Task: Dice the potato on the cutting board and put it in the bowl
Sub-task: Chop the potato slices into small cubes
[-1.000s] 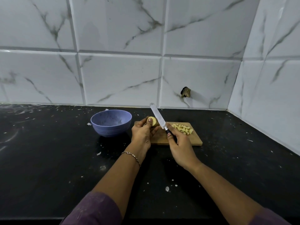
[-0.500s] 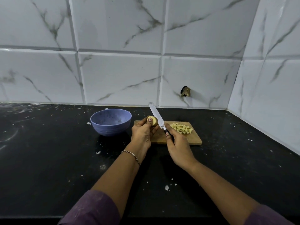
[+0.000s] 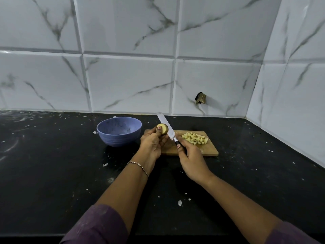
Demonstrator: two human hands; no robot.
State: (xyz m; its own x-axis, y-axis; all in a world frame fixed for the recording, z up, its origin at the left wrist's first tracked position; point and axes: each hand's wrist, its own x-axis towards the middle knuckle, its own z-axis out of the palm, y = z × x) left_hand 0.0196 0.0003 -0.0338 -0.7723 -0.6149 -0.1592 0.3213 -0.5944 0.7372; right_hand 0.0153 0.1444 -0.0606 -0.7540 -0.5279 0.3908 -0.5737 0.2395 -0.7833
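So the potato chunk (image 3: 163,129) isn't on the cutting board (image 3: 209,150) right now. The left hand (image 3: 152,144) grips it just above the board's 9 o'clock end, fingers curled round it and thumb pressed on the pale cut face. The right hand (image 3: 190,158) is wrapped round the black handle of the knife (image 3: 167,128). The blade points to 11 o'clock and sits right against the chunk's 3 o'clock side; can't tell if it's biting in.

Room-wise, the black desk (image 3: 52,173) meets the marble wall tiles (image 3: 123,76) at 12 o'clock, and a side wall closes it in at 3 o'clock, not far past the board. There's open desk at 9 o'clock beyond the bowl (image 3: 119,140), plus a wide strip toward the near edge at 6 o'clock, flecked with white scraps.

Versus a second ago, the right hand and knife have slid a touch toward 10 o'clock, closer to the chunk. Bowl, board and diced pieces (image 3: 194,138) haven't budged.

Count: one blue bowl at the board's 9 o'clock, one board, one knife, one chunk, and one pile of dice at the board's 2 o'clock corner (too jumbled to count).
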